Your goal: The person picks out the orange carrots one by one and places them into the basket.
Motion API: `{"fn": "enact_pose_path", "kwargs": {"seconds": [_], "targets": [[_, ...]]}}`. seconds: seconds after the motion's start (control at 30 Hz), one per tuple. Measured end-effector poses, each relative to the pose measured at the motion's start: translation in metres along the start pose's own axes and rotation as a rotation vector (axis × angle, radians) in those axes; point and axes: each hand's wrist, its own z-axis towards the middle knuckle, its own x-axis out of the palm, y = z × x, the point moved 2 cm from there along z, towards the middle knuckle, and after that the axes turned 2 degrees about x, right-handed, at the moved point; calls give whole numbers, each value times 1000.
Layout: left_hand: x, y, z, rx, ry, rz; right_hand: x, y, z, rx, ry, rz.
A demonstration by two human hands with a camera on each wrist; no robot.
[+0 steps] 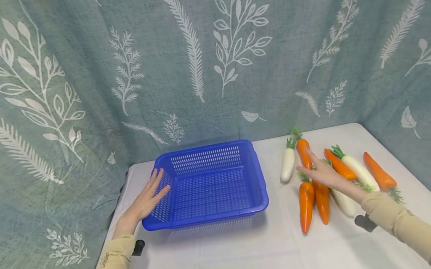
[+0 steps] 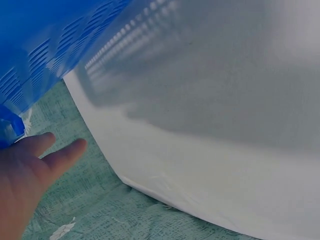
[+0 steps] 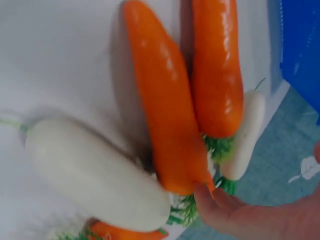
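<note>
Carrots (image 1: 307, 207) and white radishes (image 1: 361, 174), five and three by the head view, lie loose on the desk (image 1: 229, 260) beneath and around the right hand (image 1: 323, 176). That hand is spread over the group with nothing in its grasp. One radish lies just off its fingertips, on the side toward the left hand (image 1: 142, 205); one carrot lies out at the far right of the group. The left hand is also wide, its fingers straight, at the outer side of the blue basket (image 1: 207, 218), which stands between the two hands. No vegetable is held and none is in the basket, so the work looks barely begun, with all eight apparently left to handle.

From the left wrist, the thumb and a finger of the left hand stretch apart beside the basket's slotted wall, with nothing between them; whether the hand touches the basket cannot be told.

From the right wrist, straight fingers reach to the leafy end of one carrot; contact is unclear. Ahead of this hand, the carrots look smooth, glossy and bright orange, with feathery green tufts. The radishes are plump and creamy white, with green stalks, and the nearest has a thin green tail.
</note>
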Motion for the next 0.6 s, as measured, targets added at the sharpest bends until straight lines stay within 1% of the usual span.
{"fn": "enact_pose_path", "kwargs": {"seconds": [0.2,0.37,0.6], "targets": [[4,5,1,-11,-47,22,8,4,-3,6,8,65],[6,6,1,3,-80,9,15,6,-7,24,12,62],[8,8,3,17,-107,-2,24,8,-14,84,15,99]]}}
